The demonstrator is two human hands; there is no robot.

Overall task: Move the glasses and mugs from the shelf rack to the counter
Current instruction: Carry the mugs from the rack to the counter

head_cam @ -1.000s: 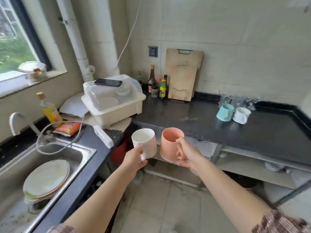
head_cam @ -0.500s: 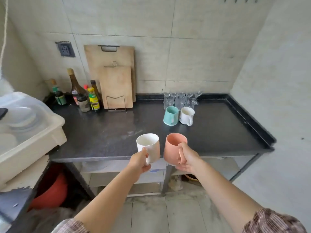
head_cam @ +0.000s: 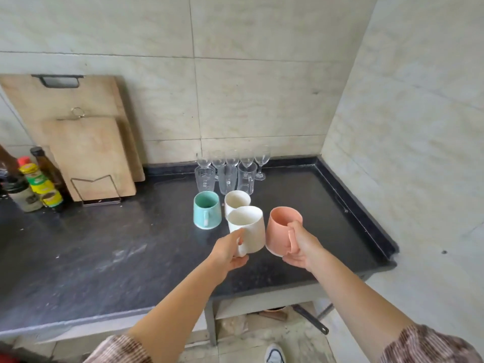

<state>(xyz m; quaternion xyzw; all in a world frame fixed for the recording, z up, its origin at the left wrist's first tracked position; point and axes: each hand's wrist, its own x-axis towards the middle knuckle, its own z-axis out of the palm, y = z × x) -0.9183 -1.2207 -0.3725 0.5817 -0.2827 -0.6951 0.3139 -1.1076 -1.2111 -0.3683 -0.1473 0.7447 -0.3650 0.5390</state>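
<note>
My left hand [head_cam: 229,254] grips a white mug [head_cam: 248,227] by its handle, held above the black counter [head_cam: 104,258]. Close beside it, my right hand [head_cam: 301,251] holds a pink mug [head_cam: 281,231] by its handle, also in the air. Just behind them a teal mug [head_cam: 207,213] and another white mug [head_cam: 236,201] stand on the counter. Farther back, several clear tumblers [head_cam: 227,178] and stemmed wine glasses [head_cam: 247,159] are grouped against the wall.
Two wooden cutting boards [head_cam: 89,153] lean on the wall at the left, with sauce bottles [head_cam: 36,182] beside them. A raised black lip [head_cam: 358,208] edges the counter on the right by the tiled wall. A shelf and floor show below the counter's front edge.
The view has swung right and closer to the counter. Both hands have carried the white and pink mugs forward over the counter, close to the teal and white mugs.
</note>
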